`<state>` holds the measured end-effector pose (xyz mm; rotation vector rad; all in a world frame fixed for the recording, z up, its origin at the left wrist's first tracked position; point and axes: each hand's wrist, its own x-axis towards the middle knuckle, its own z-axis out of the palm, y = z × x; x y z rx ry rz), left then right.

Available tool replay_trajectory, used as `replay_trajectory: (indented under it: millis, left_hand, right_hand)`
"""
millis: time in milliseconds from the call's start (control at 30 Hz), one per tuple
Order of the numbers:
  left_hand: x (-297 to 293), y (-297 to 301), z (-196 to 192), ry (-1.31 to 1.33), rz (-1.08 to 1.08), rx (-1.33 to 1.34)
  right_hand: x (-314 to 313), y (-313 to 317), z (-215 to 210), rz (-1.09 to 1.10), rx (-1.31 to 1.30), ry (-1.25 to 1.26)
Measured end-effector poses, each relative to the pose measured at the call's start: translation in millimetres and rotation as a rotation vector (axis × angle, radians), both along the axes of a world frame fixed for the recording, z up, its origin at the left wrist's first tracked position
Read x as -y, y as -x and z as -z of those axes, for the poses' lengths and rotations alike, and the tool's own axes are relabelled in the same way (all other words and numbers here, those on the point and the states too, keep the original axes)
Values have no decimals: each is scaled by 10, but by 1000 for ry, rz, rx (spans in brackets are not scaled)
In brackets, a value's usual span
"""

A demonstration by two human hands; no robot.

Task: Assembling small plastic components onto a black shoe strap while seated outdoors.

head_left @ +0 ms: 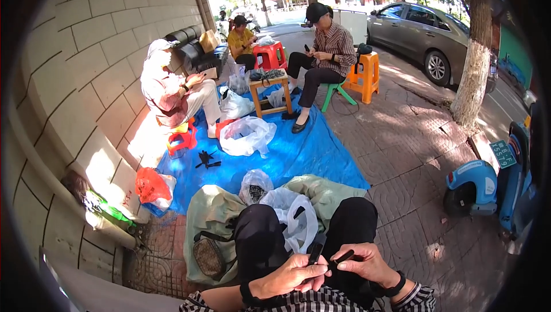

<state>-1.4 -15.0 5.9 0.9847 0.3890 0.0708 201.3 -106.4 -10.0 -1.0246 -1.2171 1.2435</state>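
Note:
Over my lap, my left hand (297, 273) is closed, pinching a small black stick-like piece (315, 252) that points up. Close beside it, my right hand (364, 265) grips a second slim black piece (345, 256) between thumb and fingertips. The fingertips of both hands nearly meet, and whether the two pieces join there is too small to tell. An open white plastic bag (307, 220) sits between my knees with something black inside. Just beyond it stands a clear bag (255, 184) of small dark pieces.
A blue tarp (287, 165) spreads ahead, bearing a pile of black pieces (207, 160) and a white bag (247, 136). Three people sit around a wooden stool (267, 85). A brown pouch (209, 257) lies left of my knee; a blue scooter (479, 183) stands at right.

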Motion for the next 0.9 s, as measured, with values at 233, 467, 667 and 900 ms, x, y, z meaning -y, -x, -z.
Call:
replay_trajectory:
  millis: [233,467,667,900]
  left_hand:
    - [58,-71,123,44,10,14]
    - [61,-13,58,1,-40,9]
    - [46,43,83,-72,-28,-8]
    - [209,-54,-116,-186,-185,-123]
  right_hand:
    - [0,12,-30,-23,59,-194]
    - [12,72,-79,13,64,-171]
    - [33,182,9,23,81,-295]
    - [53,174,-6,19,71,-301]
